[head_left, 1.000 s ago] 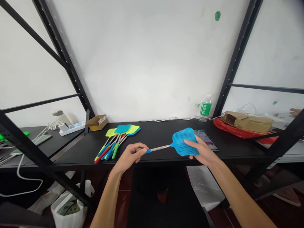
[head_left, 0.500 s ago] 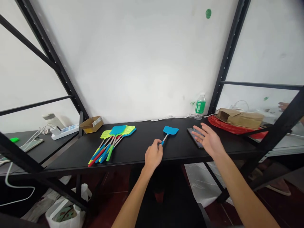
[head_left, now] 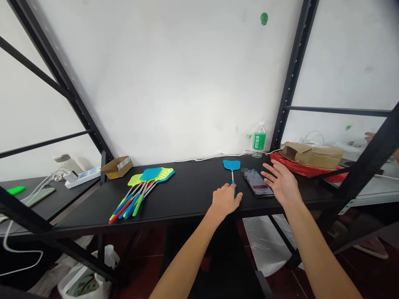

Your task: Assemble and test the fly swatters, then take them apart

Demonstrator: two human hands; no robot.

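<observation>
A blue fly swatter (head_left: 231, 165) lies on the black tabletop with its head toward the wall. My left hand (head_left: 227, 200) is on its handle, thumb on one side and fingers on the other; part of the handle is hidden under it. My right hand (head_left: 282, 182) hovers open and empty, palm turned inward, fingers spread. Close by it a phone (head_left: 258, 183) with a lit screen lies on the table. To the left, several fly swatters (head_left: 151, 173) form a fanned pile, with blue and yellow-green heads and red, blue and green handles.
A small open cardboard box (head_left: 117, 167) and a power strip (head_left: 83, 177) stand left of the pile. Near the wall is a water bottle (head_left: 258, 141). Brown packaging (head_left: 313, 154) rests on a red bag (head_left: 291, 167) at right. Black shelf posts (head_left: 294, 70) frame the table.
My left hand has shifted right with the blue swatter, whose head now points more squarely at the wall. My right hand stays raised and open. The view has shifted slightly.
</observation>
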